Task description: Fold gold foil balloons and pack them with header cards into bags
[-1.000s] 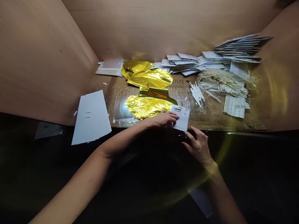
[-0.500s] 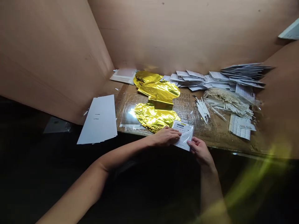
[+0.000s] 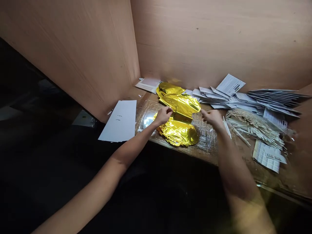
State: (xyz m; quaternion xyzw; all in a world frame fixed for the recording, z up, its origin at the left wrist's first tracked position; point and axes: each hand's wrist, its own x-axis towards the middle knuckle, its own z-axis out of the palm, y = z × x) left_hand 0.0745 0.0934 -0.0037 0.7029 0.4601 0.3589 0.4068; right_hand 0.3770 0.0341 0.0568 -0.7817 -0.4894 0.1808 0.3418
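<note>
Gold foil sheets, which look like flat foil balloons [image 3: 184, 101], lie in a folded pile on the plastic-wrapped surface. Over the left side of this pile is my left hand [image 3: 163, 116], its fingers curled into a pinch. Whatever may be between those fingertips is too small to make out. My right hand [image 3: 212, 117] is at the pile's right edge, with fingers bent and tips close to the foil; a slight blur hides what they grip, if anything. A flat printed packet [image 3: 230, 85] rests tilted on top of the heap of packets behind.
White sheets [image 3: 119, 122] are stacked at the left edge. Along the back wall lie many flat packets [image 3: 273, 101]. On the right are a bag of white sticks [image 3: 253, 125] and a folded printed paper [image 3: 266, 156]. Board walls [image 3: 209, 42] enclose the back and left.
The printed packet has left both hands and now lies on the back heap. Both hands have moved forward to the gold foil. The view has shifted, moving the scene rightward.
</note>
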